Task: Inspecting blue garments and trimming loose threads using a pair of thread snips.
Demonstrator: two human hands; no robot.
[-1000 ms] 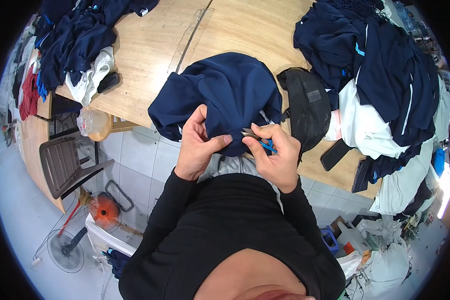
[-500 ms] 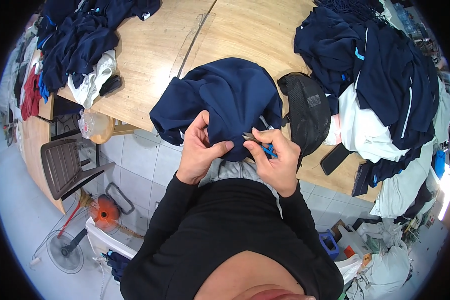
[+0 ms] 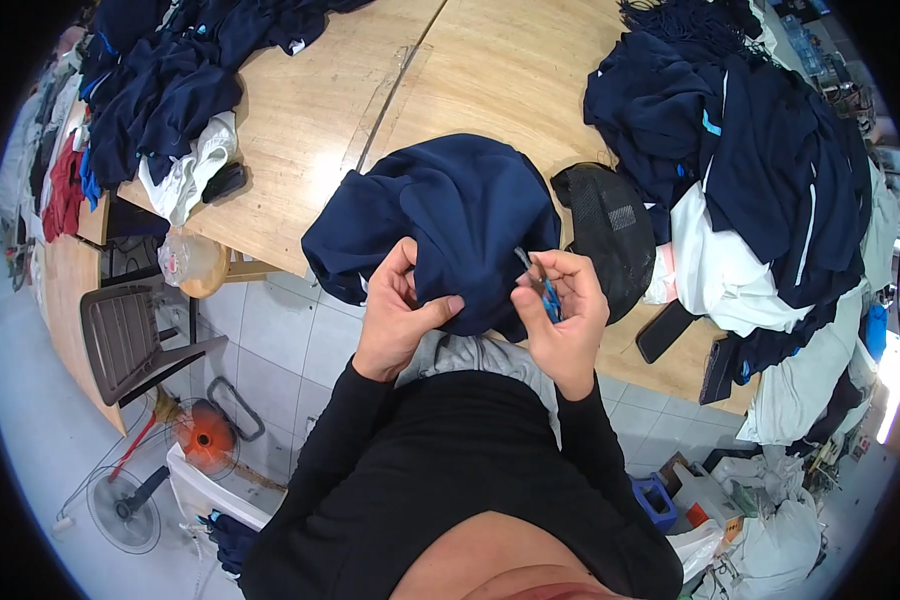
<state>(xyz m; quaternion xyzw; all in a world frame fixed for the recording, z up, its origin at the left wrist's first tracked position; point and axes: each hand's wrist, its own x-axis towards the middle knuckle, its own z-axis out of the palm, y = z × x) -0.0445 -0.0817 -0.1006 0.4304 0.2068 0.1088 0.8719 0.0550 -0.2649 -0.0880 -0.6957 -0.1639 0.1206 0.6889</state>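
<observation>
A navy blue garment (image 3: pixel 450 200) lies bunched at the table's near edge and hangs partly toward my lap. My left hand (image 3: pixel 402 315) pinches a fold of its cloth between thumb and fingers. In my right hand (image 3: pixel 568 315) is a pair of small thread snips (image 3: pixel 544 288) with blue handles, the metal blades pointing up and away from me. The snips are held just off the right side of the garment, and the fingers partly cover them.
Right of the garment sits a black mesh cap (image 3: pixel 610 235), with a dark phone (image 3: pixel 664 332) nearer me. Heaps of navy garments (image 3: pixel 660 110) and white cloth (image 3: pixel 725 260) cover the table's right; another navy heap (image 3: pixel 175 90) lies far left. A brown chair (image 3: pixel 125 330) and fans (image 3: pixel 125 510) stand left.
My right hand has drawn the snips slightly to the right, off the cloth by my left thumb, and their blades now point more upward. The left hand keeps its pinch.
</observation>
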